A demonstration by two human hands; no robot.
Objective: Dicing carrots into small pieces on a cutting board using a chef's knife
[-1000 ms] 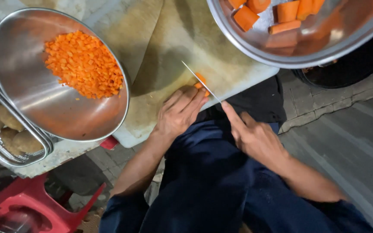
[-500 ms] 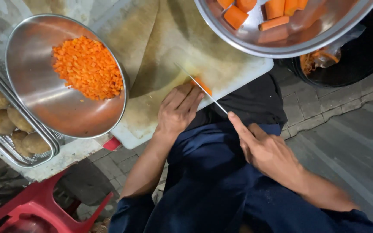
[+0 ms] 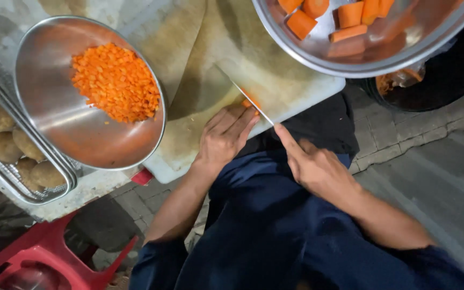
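Left hand (image 3: pixel 225 140) flat, pinning carrot piece (image 3: pixel 250 101) to the cutting board (image 3: pixel 210 64) edge so right hand (image 3: pixel 312 166), fist round knife (image 3: pixel 245 96), can slice beside the fingertips.

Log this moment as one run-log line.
left hand: pinning carrot piece on cutting board | right hand: holding knife, blade on carrot | diced carrot in steel bowl

Carrot piece (image 3: pixel 249 102) mostly hidden under left hand (image 3: pixel 225 138) fingertips, knife (image 3: pixel 245 96) handle buried in right hand (image 3: pixel 313 167), far-right bowl (image 3: pixel 350 59) of carrot chunks cut off by top edge, potato tray (image 3: pixel 6 177) cropped at left.
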